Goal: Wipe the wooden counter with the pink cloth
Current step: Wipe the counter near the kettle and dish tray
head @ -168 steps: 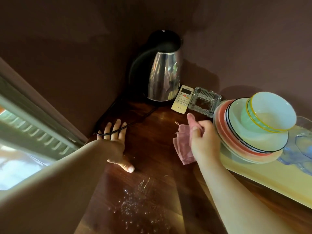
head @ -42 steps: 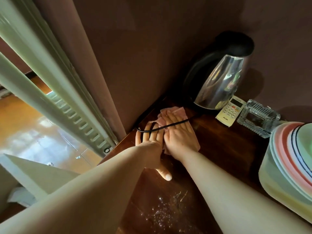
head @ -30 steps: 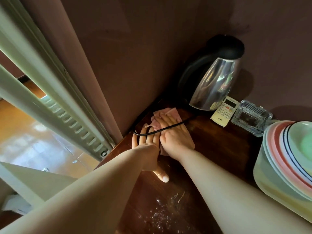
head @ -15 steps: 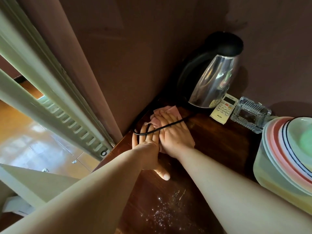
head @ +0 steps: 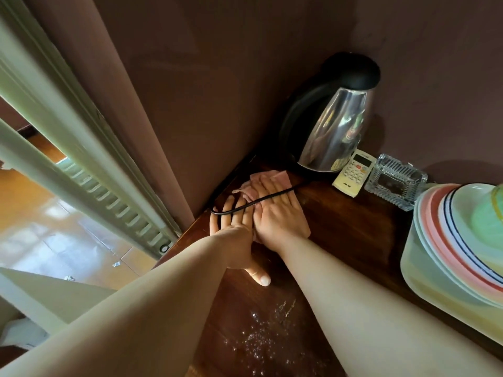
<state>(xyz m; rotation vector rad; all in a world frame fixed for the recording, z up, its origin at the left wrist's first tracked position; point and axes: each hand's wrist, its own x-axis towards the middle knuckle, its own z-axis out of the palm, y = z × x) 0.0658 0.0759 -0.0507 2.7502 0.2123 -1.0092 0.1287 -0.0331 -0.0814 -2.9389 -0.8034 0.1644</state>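
- the right hand [head: 277,213] lies flat on the pink cloth [head: 272,178], fingers straight and close together, pressing it onto the wooden counter [head: 353,227] in the back left corner, just in front of the kettle [head: 334,126].
- the cloth shows beyond the fingertips and along the right side of the palm; the rest is hidden under the hand.
- the left hand [head: 234,227] lies flat on the counter right beside the right hand, touching it, fingers straight and slightly spread, thumb stretched out toward the person.
- the black cord [head: 245,208] runs across the backs of both hands' fingers and loops round near the wall on the left.
- against the frame from half a second ago, both hands and the cloth sit in almost the same place; the cloth has hardly shifted under the palm.
- over five seconds ago the right hand held the cloth bunched up above the counter near the plates, and the left hand lay alone by the cord; the cloth has since come down into the corner and been spread flat.
- a white remote [head: 353,172] and a glass ashtray [head: 394,180] stand to the right of the kettle; a stack of plates [head: 449,240] sits at the right edge.
- pale specks [head: 261,341] lie scattered on the counter nearer the person, between the forearms.
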